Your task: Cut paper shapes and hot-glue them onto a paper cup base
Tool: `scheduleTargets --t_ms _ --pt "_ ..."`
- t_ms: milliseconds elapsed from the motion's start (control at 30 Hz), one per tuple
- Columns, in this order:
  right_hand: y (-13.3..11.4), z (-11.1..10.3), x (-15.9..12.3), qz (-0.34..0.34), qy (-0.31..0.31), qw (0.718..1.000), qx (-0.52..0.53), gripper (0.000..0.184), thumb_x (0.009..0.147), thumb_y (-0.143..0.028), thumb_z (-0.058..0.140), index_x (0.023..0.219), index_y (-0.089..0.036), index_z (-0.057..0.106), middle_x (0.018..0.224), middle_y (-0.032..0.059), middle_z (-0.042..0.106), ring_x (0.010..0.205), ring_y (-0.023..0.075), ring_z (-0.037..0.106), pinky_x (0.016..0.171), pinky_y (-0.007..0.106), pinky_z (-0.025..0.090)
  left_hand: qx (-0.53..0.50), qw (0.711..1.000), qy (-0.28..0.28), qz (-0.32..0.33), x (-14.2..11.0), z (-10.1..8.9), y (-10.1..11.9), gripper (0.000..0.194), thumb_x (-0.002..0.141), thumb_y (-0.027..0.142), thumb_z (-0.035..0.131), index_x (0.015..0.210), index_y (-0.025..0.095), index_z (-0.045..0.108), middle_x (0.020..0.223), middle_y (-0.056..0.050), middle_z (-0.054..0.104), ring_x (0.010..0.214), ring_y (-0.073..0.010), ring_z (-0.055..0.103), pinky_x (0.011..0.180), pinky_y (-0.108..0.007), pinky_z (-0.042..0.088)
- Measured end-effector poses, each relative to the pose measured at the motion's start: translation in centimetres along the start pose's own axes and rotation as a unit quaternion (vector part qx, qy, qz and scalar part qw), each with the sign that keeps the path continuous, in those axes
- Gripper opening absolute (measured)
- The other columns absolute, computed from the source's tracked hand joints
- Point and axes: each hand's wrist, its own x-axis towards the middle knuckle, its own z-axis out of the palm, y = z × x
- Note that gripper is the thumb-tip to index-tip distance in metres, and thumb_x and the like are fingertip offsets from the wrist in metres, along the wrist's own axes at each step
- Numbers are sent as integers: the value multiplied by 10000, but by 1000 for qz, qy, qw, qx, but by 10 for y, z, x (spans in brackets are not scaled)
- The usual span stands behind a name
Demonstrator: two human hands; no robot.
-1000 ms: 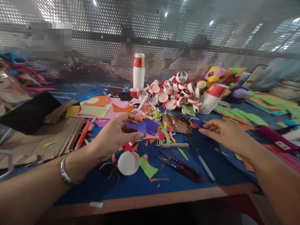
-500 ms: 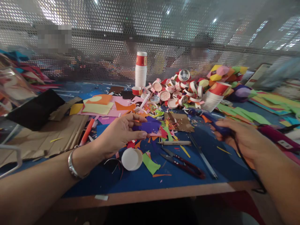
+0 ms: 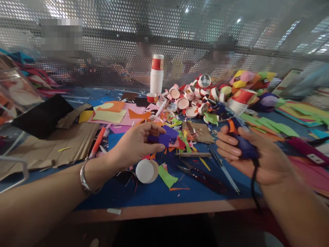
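In my left hand (image 3: 140,142), a folded piece of purple-blue paper (image 3: 169,134) is pinched between thumb and fingers. My right hand (image 3: 246,151) is wrapped round a dark blue hot glue gun (image 3: 244,145), its black cord hanging down from the grip. The glue gun's nozzle points away toward the pile of cut cup pieces (image 3: 183,103). Below my left hand a white round cup piece (image 3: 144,171) lies beside a green paper scrap (image 3: 167,176). Thread snips (image 3: 203,176) and a capped marker (image 3: 194,155) lie between the hands.
A stack of paper cups (image 3: 157,75) stands at the back, and another stack (image 3: 241,101) leans at the right. Flattened cardboard (image 3: 51,144) and a black box-like piece (image 3: 43,118) are on the left. A perforated metal screen (image 3: 110,44) rises behind the table, with people beyond it.
My right hand has turned and moved slightly left and down with the glue gun. My left hand keeps the purple-blue paper, which now shows more of its fold. The view has shifted slightly.
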Motion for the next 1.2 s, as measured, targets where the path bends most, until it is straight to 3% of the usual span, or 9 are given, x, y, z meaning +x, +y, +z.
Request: scheduleTargets --t_ms 233,367,567,833,1033,1200 --pt "14 13 0 10 -54 998 11 159 791 -328 725 860 -191 683 741 -33 329 553 95 242 468 207 319 39 999 -4 29 0 -1 -7 385 711 229 817 1061 185 662 1016 -53 681 980 -189 647 871 -354 526" --pt "18 17 -1 13 -60 998 -30 176 789 -313 749 759 -174 646 690 -26 393 545 89 302 475 216 308 53 998 -9 39 0 -1 -8 380 727 239 804 1071 188 650 1020 -56 686 965 -190 651 865 -353 527" --pt "26 11 -3 17 -40 986 -159 371 873 -350 704 601 -181 517 565 -16 452 518 109 379 482 262 288 82 995 18 60 -1 0 -4 341 709 202 785 1017 182 641 1015 -62 699 956 -197 660 829 -347 534" --pt "34 13 -5 8 28 961 -274 424 771 -487 783 587 -198 534 532 -34 469 459 105 413 427 239 340 67 996 8 65 0 -2 -6 326 723 192 760 1023 188 633 989 -51 699 873 -173 668 761 -315 544" --pt "42 5 -4 -55 46 918 -390 467 808 -543 715 540 -217 515 521 -19 476 479 132 427 433 259 345 42 998 3 50 -1 0 -5 327 711 156 756 1010 178 624 940 -28 682 816 -149 662 712 -288 535" --pt "39 6 -5 -128 36 861 -491 416 836 -494 679 543 -225 558 570 2 550 574 174 517 534 287 437 36 999 4 39 0 0 -5 331 707 155 765 1009 173 630 950 -30 690 810 -150 674 707 -285 536"
